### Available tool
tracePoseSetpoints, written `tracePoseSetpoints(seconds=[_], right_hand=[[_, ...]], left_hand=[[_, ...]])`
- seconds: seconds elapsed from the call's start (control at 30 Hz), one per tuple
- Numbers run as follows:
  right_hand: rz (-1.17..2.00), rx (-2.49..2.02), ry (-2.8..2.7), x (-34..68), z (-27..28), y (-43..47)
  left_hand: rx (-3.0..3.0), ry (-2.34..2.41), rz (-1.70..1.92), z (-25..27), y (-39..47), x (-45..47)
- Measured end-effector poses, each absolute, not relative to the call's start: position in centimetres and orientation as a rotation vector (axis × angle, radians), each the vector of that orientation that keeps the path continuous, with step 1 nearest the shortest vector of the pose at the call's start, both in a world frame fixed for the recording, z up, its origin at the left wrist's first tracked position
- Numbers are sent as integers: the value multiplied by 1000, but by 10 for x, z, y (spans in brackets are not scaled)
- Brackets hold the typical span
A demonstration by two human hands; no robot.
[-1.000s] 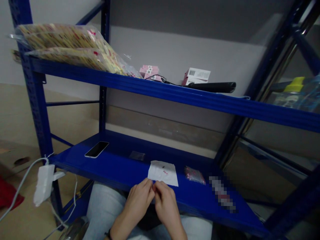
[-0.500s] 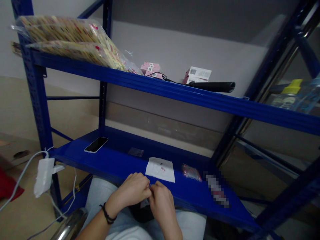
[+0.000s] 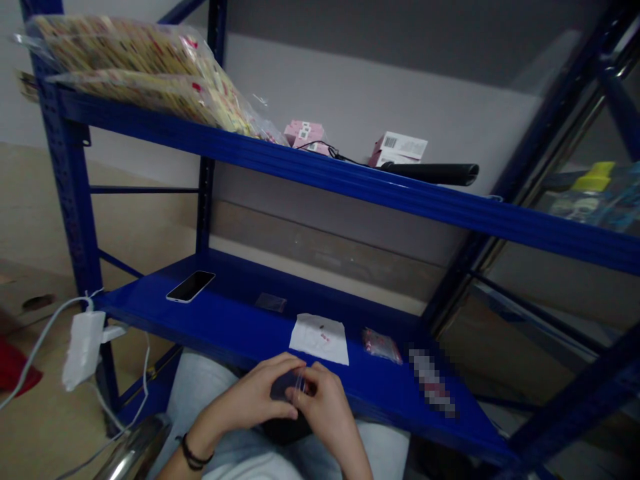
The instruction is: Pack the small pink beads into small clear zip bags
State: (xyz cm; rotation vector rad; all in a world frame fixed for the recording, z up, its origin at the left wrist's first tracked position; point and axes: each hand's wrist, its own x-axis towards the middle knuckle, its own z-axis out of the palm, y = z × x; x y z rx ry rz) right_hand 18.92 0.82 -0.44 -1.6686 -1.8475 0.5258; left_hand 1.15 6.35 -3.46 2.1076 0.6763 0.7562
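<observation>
Smooth blue metal in the lower shelf (image 3: pixel 235 328), across the lower centre of the frame; above it, the ribbed blue edge of the upper shelf (image 3: pixel 250 153). Plain grey wall (image 3: pixel 350 80) behind, with beige tile (image 3: pixel 140 230) below at left.

At bottom centre, between both hands, clear, thin, shiny plastic film (image 3: pixel 286 383). Apparently pinched at its right edge by the right hand (image 3: pixel 324 399); around its left side, thumb and fingers of the left hand (image 3: pixel 250 399) spread apart, contact impossible to tell.

Just beyond, a creased white paper (image 3: pixel 311 341) with tiny reddish bits; to its right, a crinkly clear packet (image 3: pixel 383 346) with pink inside; to its left, a flat transparent sleeve (image 3: pixel 271 303) and a dark-screened, pale-edged phone (image 3: pixel 191 287).

At upper left, glossy bags (image 3: pixel 135 50) of yellowish strips; at upper centre, a smooth black tube (image 3: pixel 435 173).

Barcode on the white-sided box (image 3: pixel 403 144) at upper centre, black-and-white labels on the pink boxes (image 3: pixel 306 133); print too small to read.
</observation>
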Motion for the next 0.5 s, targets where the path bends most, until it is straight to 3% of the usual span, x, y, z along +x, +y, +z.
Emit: tracePoseSetpoints(seconds=[0.23,0.33,0.5], right_hand=[[582,-1366,-1729,200,-9,10],[626,-1220,-1396,203,-25,21],[962,-896,-760,196,-46,46]], left_hand=[[2059,757,852,-35,64,17],[2046,834,990,-27,69,18],[2464,811,943,21,82,42]])
